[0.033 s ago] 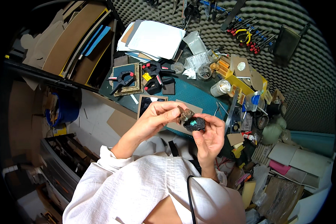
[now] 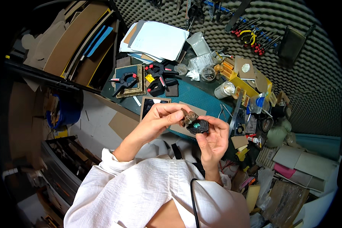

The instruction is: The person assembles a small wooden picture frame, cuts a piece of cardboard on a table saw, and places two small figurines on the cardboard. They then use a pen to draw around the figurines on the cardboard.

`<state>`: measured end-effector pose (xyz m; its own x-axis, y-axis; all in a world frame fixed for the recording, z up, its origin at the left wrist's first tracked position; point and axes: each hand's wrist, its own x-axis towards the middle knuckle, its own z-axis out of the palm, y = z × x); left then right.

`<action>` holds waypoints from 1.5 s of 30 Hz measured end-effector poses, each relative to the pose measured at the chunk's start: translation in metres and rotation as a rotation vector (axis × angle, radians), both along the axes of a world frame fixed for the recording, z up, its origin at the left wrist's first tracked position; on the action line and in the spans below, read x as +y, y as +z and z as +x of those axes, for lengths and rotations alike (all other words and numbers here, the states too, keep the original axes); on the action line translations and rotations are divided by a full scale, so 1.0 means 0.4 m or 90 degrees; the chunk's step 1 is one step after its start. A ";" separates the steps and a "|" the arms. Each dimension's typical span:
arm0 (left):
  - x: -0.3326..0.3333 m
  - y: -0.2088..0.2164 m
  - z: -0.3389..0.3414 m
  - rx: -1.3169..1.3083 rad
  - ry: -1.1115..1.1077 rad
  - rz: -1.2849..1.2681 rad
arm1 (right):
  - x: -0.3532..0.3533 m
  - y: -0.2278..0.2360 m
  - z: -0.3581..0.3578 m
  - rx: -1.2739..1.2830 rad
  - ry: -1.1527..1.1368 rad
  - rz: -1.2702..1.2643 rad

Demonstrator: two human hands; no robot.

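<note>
By the left hand (image 2: 160, 117) one brown, craggy piece (image 2: 188, 117) is pinched between thumb and fingers; by the right hand (image 2: 216, 138) one black piece (image 2: 200, 127) is grasped at its edge. Both are held close together above the near edge of the surface (image 2: 107, 88), where one teal mat (image 2: 201, 90) and at least three black clamps (image 2: 124, 82) can be counted. The black piece is rough-edged and marked by one bright green patch. The brown piece is partly covered by fingers; whether the two are joined cannot be told.
</note>
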<state>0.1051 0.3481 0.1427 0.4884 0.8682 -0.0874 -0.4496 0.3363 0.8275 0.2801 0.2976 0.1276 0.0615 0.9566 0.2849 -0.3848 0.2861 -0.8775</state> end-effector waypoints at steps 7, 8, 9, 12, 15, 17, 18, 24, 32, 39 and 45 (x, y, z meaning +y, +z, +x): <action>-0.020 0.031 -0.019 0.136 0.055 0.150 | -0.009 0.010 -0.016 -0.041 -0.013 0.007; -0.023 0.038 -0.021 0.161 0.057 0.167 | -0.011 0.015 -0.022 -0.049 -0.018 0.006; -0.024 0.050 -0.024 0.186 0.059 0.184 | -0.013 0.019 -0.026 -0.056 -0.023 0.005; -0.027 0.070 -0.033 0.277 0.070 0.253 | -0.011 0.027 -0.031 -0.077 -0.029 0.017; -0.029 0.081 -0.035 0.292 0.087 0.260 | -0.014 0.030 -0.040 -0.073 -0.036 0.001; -0.032 0.087 -0.033 0.286 0.098 0.253 | -0.015 0.032 -0.044 -0.071 -0.039 -0.013; -0.034 0.090 -0.033 0.290 0.102 0.256 | -0.016 0.033 -0.047 -0.070 -0.039 -0.021; -0.027 0.099 -0.044 0.360 0.083 0.311 | -0.016 0.031 -0.058 -0.037 -0.032 -0.049; -0.013 0.086 -0.042 0.345 0.061 0.278 | -0.010 0.023 -0.071 0.026 -0.017 -0.093; -0.013 0.050 -0.044 0.356 0.025 0.333 | -0.004 0.000 -0.071 0.060 -0.027 -0.154; -0.007 0.038 -0.034 0.394 0.007 0.340 | -0.006 -0.014 -0.062 0.080 -0.028 -0.184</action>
